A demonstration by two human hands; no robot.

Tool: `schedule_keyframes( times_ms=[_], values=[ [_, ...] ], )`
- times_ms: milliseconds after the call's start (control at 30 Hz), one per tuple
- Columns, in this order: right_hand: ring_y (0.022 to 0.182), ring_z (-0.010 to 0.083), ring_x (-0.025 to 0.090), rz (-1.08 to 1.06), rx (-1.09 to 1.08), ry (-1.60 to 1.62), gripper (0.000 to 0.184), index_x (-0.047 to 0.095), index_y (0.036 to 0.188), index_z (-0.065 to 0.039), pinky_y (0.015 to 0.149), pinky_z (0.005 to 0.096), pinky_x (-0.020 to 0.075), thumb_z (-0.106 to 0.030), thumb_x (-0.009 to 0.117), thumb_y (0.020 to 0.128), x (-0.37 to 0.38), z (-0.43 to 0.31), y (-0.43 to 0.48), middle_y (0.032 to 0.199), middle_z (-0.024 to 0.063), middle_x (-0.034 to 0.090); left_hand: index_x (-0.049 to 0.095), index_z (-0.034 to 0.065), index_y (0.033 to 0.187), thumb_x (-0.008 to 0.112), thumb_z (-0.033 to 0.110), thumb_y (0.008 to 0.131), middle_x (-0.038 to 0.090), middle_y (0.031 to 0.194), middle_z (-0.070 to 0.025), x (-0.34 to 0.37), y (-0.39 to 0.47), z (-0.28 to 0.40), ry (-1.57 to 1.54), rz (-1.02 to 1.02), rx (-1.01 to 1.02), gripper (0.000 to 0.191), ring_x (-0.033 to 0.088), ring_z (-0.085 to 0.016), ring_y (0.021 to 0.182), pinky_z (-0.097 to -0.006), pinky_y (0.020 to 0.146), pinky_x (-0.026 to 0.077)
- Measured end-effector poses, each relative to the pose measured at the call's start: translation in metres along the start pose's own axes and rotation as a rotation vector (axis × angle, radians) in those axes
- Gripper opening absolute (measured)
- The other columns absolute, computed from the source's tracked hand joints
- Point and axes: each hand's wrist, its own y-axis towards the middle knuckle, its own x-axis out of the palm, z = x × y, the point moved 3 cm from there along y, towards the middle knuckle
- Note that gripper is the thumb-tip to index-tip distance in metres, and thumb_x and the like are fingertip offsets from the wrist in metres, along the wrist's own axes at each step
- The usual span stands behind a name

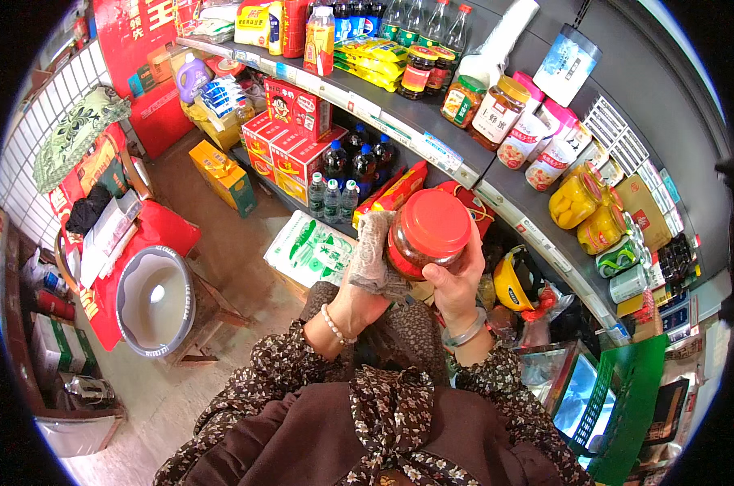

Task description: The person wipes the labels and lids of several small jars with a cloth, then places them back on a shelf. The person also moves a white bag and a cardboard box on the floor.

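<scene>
A large jar with a red lid point(435, 223) and dark contents is held up in front of my chest. My right hand point(461, 273) grips it from the right, its thumb across the lower front. In my left hand point(361, 304) is a grey-brown cloth point(373, 252), pressed against the jar's left side; the cloth hides most of the fingers. Behind the jar runs a shelf edge point(367, 112) with price labels. On that shelf stand a honey jar with a gold lid point(499, 112), a smaller jar with a green lid point(463, 100) and several dark sauce jars point(416, 73).
A grey basin point(155, 301) holding water rests on a wooden stool at the left, beside a chair with red cloth point(169, 228). Drink bottles point(364, 164) and red cartons point(294, 149) fill the lower shelf. A white-and-green sack point(309, 249), yellow helmet point(512, 279) and green panel point(631, 407) are nearby.
</scene>
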Motion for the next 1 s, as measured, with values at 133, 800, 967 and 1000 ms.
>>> schedule_keyframes(
  times_ms=[133,800,967,1000],
  values=[
    [0.120,0.0239,0.050,0.015,0.003,0.014,0.097,0.028,0.140,0.003,0.103,0.0377,0.0395,-0.023,0.084,0.066,-0.001,-0.002,-0.001,0.131,0.0137,0.048,0.047,0.0123,0.130,0.045,0.049,0.095,0.054,0.128,-0.0048,-0.002,0.004,-0.006,-0.084,0.035,-0.063,0.051,0.053,-0.018,0.114,-0.0343,0.091,0.048],
    [0.130,0.0251,0.039,-0.225,-0.007,-0.211,0.093,0.025,0.142,0.003,0.109,0.0382,0.0310,-0.022,0.080,0.072,0.000,-0.006,-0.004,0.139,0.0161,0.039,0.050,0.0106,0.127,0.038,0.052,0.097,0.058,0.125,-0.0039,-0.026,0.004,-0.001,0.054,0.225,-0.027,0.053,0.057,-0.019,0.110,-0.0352,0.094,0.046],
    [0.132,0.0249,0.038,-0.345,0.075,-0.270,0.098,0.027,0.143,0.002,0.110,0.0380,0.0292,-0.024,0.084,0.068,-0.010,-0.011,0.005,0.142,0.0162,0.037,0.051,0.0104,0.127,0.044,0.050,0.096,0.058,0.125,-0.0047,-0.030,0.005,0.004,0.064,0.265,-0.072,0.051,0.057,-0.018,0.109,-0.0356,0.093,0.047],
    [0.132,0.0238,0.038,-0.332,0.049,-0.279,0.103,0.025,0.144,0.001,0.110,0.0381,0.0298,-0.023,0.086,0.064,-0.011,-0.012,0.007,0.142,0.0153,0.038,0.051,0.0100,0.127,0.045,0.048,0.096,0.058,0.126,-0.0050,-0.030,0.006,0.004,0.056,0.214,-0.053,0.050,0.056,-0.018,0.111,-0.0359,0.095,0.045]
  ],
)
